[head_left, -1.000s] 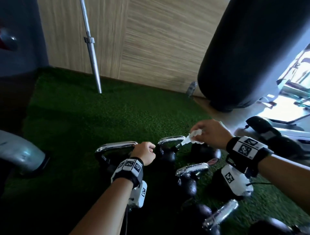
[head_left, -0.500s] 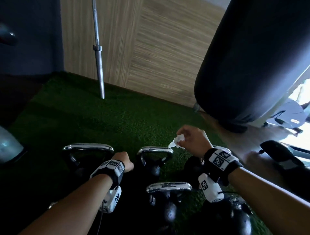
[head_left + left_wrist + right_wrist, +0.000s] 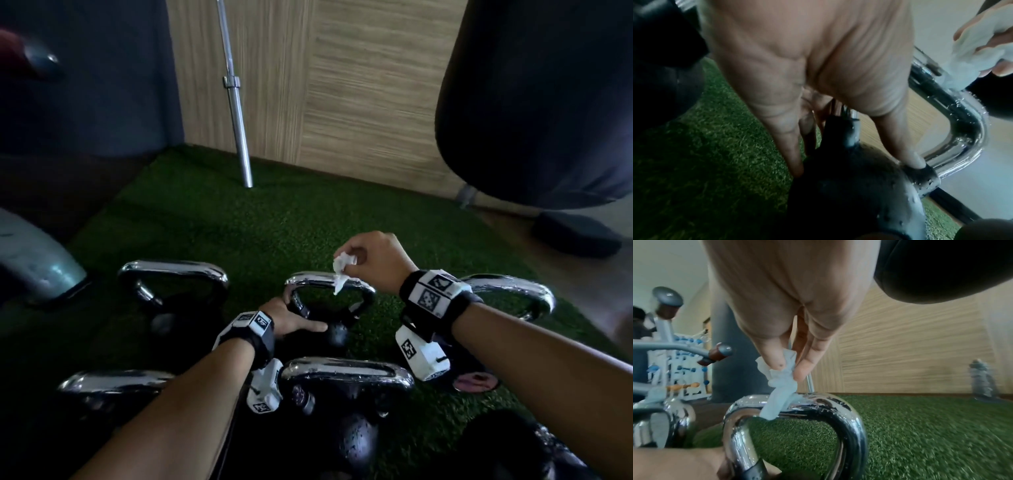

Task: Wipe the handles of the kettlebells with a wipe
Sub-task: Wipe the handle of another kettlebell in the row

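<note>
Several black kettlebells with chrome handles stand on green turf. My right hand [image 3: 347, 262] pinches a crumpled white wipe [image 3: 340, 270] between thumb and fingers. The wipe's lower end hangs onto the top bar of the middle kettlebell's handle [image 3: 308, 279]. The right wrist view shows the wipe [image 3: 781, 389] draped over that wet handle [image 3: 818, 404]. My left hand [image 3: 298, 322] rests on the same kettlebell's black body [image 3: 849, 194], fingers [image 3: 789, 146] straight and spread, the thumb at the foot of the handle [image 3: 962, 113].
Other kettlebells stand at far left [image 3: 174, 270], far right [image 3: 510, 291], near middle [image 3: 346, 373] and near left [image 3: 113, 380]. A steel barbell [image 3: 236, 113] leans on the wooden wall. A dark punching bag [image 3: 534, 102] hangs at right. A grey machine base [image 3: 34, 267] lies at left.
My left hand has opened from a fist and moved right onto the middle kettlebell's body. My right hand has brought the wipe from the handle's right end onto its top bar.
</note>
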The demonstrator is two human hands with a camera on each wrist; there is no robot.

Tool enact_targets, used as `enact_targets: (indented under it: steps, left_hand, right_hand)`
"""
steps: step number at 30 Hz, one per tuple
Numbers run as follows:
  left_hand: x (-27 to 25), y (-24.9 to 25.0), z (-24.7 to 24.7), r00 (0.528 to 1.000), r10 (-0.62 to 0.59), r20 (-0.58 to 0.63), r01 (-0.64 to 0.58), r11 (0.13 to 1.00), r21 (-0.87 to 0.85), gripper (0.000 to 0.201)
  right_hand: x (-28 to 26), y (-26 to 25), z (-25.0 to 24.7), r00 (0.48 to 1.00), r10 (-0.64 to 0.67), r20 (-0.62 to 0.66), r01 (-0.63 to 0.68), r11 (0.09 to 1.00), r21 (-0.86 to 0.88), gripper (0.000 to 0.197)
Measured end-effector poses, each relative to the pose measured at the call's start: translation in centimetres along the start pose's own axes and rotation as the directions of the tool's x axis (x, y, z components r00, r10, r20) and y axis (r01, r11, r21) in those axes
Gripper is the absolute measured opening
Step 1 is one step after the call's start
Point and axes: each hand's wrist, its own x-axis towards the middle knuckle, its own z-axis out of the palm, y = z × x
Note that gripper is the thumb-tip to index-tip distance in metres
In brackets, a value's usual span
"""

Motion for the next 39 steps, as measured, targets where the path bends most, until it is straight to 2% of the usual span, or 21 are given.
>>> enact_targets:
  steps: [2,7,9,12,16,19,21,25,28,31,35,39]
  left_hand:
    - [0.1,-0.1,0.7,0.998,0.005,-0.059,-0.005,1.0,-0.01,0.119]
    - [0.7,-0.9,1.3,0.991,0.023,-0.132,-0.024,1.0,-0.011,0.116]
    - [0.7,-1.1,1.5,0.99,0.019,-0.142,-0.023,0.999,-0.03,0.108]
    - [0.5,-1.2,1.6,0.989,0.008,-0.147,-0.014,0.999,-0.043,0.084]
    - [0.3,-1.4,1.9,0.988,0.003,-0.156,-0.015,0.997,-0.074,0.072]
    - [0.5,-1.6,2.0,0.985,-0.004,-0.171,-0.011,0.996,-0.089,0.092]
    - [0.7,-1.8,2.1,0.986,0.005,-0.165,-0.019,0.996,-0.083,0.094]
    - [0.2,-1.7,2.2,0.985,0.011,-0.17,-0.027,0.996,-0.09,0.096]
    - [-0.2,-1.4,2.2,0.985,0.004,-0.172,-0.021,0.995,-0.099,0.096]
    - [0.0,-1.7,2.1,0.986,-0.001,-0.165,-0.018,0.994,-0.112,0.115]
    - [0.0,-1.7,2.2,0.987,0.002,-0.163,-0.02,0.993,-0.112,0.118]
    - [0.2,-1.9,2.3,0.986,0.012,-0.168,-0.031,0.993,-0.11,0.114]
  right_hand:
    - [0.3,0.0,0.5,0.998,-0.044,0.037,0.046,0.998,-0.049,0.018]
    - [1.3,-0.2,1.4,0.991,-0.093,0.1,0.104,0.988,-0.113,0.023]
    - [1.7,0.1,1.7,0.988,-0.065,0.137,0.087,0.984,-0.158,0.024]
    - [1.7,1.0,1.0,0.982,0.01,0.19,0.036,0.971,-0.237,0.025]
    - [1.1,1.9,0.1,0.983,0.048,0.176,0.001,0.964,-0.266,0.026]
    - [0.7,1.6,0.7,0.994,0.007,0.108,0.012,0.985,-0.17,0.021]
    - [0.4,2.0,0.8,0.995,0.062,0.072,-0.053,0.991,-0.123,0.012]
    - [-0.6,4.0,0.5,0.977,0.21,0.045,-0.203,0.971,-0.126,0.011]
    - [-0.9,4.6,0.8,0.974,0.225,-0.009,-0.225,0.967,-0.121,0.014]
    - [-0.8,4.7,1.4,0.968,0.25,-0.039,-0.252,0.963,-0.096,0.014]
    - [-1.5,6.7,2.0,0.922,0.387,0.023,-0.385,0.921,-0.058,0.013]
    - [-1.2,8.2,2.0,0.881,0.467,0.082,-0.473,0.873,0.117,0.012]
